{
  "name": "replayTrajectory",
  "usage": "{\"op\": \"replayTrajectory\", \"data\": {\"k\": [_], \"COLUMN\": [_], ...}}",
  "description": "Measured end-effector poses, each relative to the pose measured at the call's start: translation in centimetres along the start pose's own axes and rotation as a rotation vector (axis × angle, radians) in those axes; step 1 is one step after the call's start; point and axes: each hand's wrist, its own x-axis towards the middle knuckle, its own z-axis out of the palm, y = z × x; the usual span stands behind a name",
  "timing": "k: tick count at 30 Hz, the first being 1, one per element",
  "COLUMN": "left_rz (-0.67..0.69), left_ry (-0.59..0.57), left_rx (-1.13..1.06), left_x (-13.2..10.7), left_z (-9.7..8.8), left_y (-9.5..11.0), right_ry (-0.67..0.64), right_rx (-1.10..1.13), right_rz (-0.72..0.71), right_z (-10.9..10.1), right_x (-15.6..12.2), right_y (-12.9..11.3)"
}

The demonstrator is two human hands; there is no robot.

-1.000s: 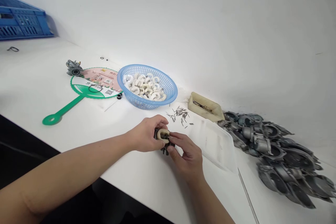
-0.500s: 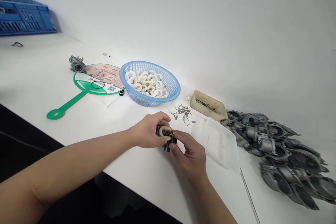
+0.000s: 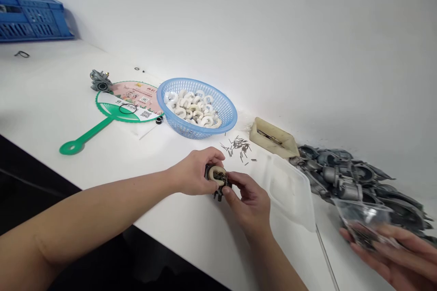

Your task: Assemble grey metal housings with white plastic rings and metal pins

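Note:
A dark metal carburetor body (image 3: 218, 193) is held just above the white table, with a cream horseshoe-shaped float (image 3: 214, 173) on its upper side. My left hand (image 3: 197, 173) is closed around its left side, the thumb near the float. On the right side, the thumb and fingers of my right hand (image 3: 248, 200) grip the carburetor body beside the float's open end. Whether a small pin is between those right fingertips, I cannot tell. Beyond my hands lies a scatter of thin metal pins (image 3: 240, 145).
A blue basket (image 3: 197, 132) holds several white floats. Near it are a green-handled fan (image 3: 92, 134) and another carburetor (image 3: 100, 81). To the right are a cream box (image 3: 273, 143), clear lid (image 3: 290, 191) and piled metal bodies (image 3: 344, 177). Another person's hand (image 3: 403, 254) holds a clear container (image 3: 363, 218).
Another person's hand has come in at the lower right with a clear container of small dark parts. My hands keep their hold on the carburetor body, almost unmoved.

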Motion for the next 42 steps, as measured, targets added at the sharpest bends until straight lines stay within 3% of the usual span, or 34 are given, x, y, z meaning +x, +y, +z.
{"op": "replayTrajectory", "data": {"k": [6, 22, 42], "left_rz": [0.014, -0.044, -0.074], "left_ry": [-0.021, -0.038, -0.026], "left_rx": [0.052, -0.025, 0.065], "left_x": [0.1, -0.8, -0.6], "left_z": [-0.1, 0.3, 0.2], "left_y": [0.1, 0.1, -0.1], "right_ry": [-0.030, 0.080, 0.020], "right_rx": [0.026, -0.077, 0.030], "right_rz": [-0.018, -0.037, 0.019], "right_z": [-0.1, 0.9, 0.8], "right_x": [0.0, -0.6, -0.3], "right_y": [0.0, -2.5, -1.8]}}
